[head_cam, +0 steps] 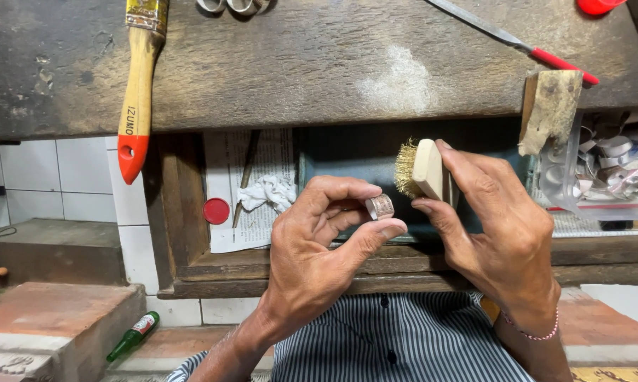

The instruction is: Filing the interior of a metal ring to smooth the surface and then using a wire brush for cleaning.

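While the left hand (pixel 319 247) pinches a small silvery metal ring (pixel 380 206) in a tight fingertip grip, the right hand (pixel 499 233) clasps a wooden brass-bristle brush (pixel 419 168) just beside it. Behind: worn dark wood desk (pixel 319 64), red-tipped paintbrush (pixel 138 92), white tiled wall (pixel 46 177).
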